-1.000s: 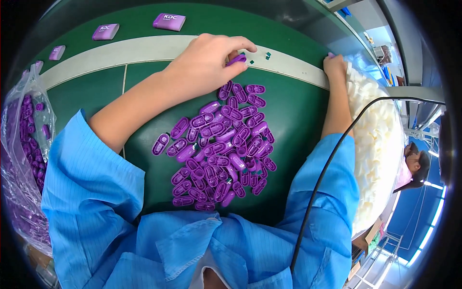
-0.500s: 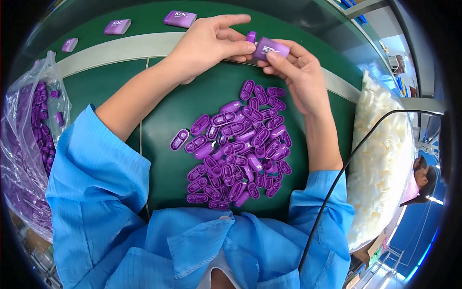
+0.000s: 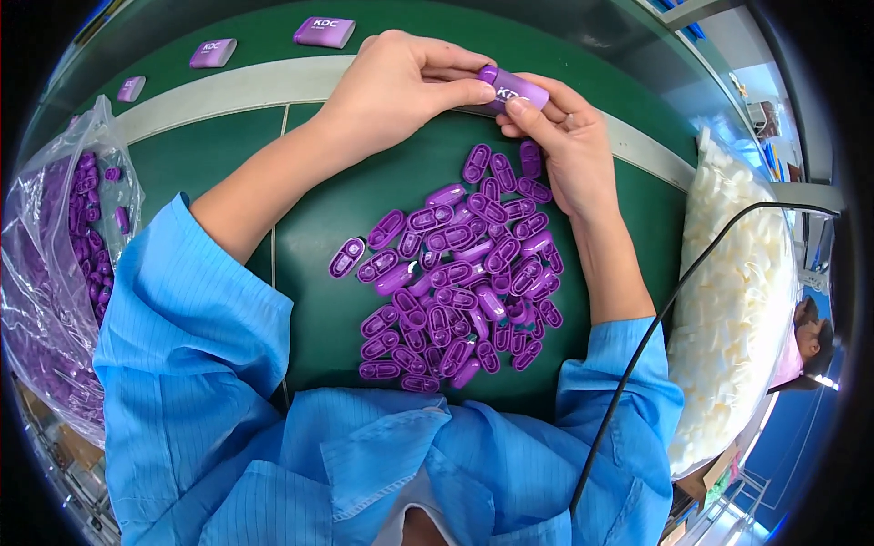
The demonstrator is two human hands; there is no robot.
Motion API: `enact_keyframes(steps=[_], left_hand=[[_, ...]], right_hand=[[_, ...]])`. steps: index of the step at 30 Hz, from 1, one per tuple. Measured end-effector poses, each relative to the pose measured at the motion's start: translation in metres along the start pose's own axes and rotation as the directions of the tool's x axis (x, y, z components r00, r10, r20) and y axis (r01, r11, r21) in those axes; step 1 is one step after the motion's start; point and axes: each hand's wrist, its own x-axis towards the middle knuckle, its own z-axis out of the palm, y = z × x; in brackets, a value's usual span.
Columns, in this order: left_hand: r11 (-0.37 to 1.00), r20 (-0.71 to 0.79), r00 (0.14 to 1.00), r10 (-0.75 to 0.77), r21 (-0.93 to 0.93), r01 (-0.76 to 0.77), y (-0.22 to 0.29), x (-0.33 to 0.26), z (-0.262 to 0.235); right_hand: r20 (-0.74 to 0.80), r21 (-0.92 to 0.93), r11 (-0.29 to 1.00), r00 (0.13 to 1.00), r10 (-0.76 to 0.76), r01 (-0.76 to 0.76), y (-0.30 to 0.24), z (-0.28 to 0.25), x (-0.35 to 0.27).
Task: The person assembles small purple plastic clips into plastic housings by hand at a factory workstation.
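Over the far edge of the green work surface, both of my hands meet on one piece. My right hand (image 3: 578, 136) is closed round a flat, light purple plastic case (image 3: 531, 90), its thumb on the printed face. At the case's left end sits a darker purple oval cap (image 3: 489, 73). My left hand (image 3: 391, 91) pinches this cap between thumb and fingers; the fingertips partly cover the joint, so I cannot tell how far it is seated. Below my hands lies a loose pile of purple oval caps (image 3: 451, 238), many with their hollow side up.
Finished-looking purple cases (image 3: 325, 34) stand spaced out on a green belt (image 3: 264, 45) beyond a pale rail (image 3: 237, 97). A clear bag of purple parts (image 3: 55, 273) is at the left, a bag of cream-white pieces (image 3: 728, 318) at the right. A black cable (image 3: 669, 305) crosses my right side.
The cap, tilted at the case's end before, now lies in line with it. My left fingers have closed in on it. The cases on the belt have shifted slightly left.
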Motion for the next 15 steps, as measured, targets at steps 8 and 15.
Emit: enact_keyframes(steps=[8, 15], left_hand=[[0.855, -0.061, 0.945, 0.321, 0.448, -0.262, 0.006, -0.015, 0.013], [0.701, -0.074, 0.901, 0.428, 0.656, -0.279, 0.012, -0.025, 0.024]], right_hand=[[-0.041, -0.132, 0.988, 0.996, -0.085, 0.078, -0.003, 0.005, -0.004], [-0.078, -0.392, 0.875, 0.937, -0.341, 0.286, -0.002, 0.018, -0.01]])
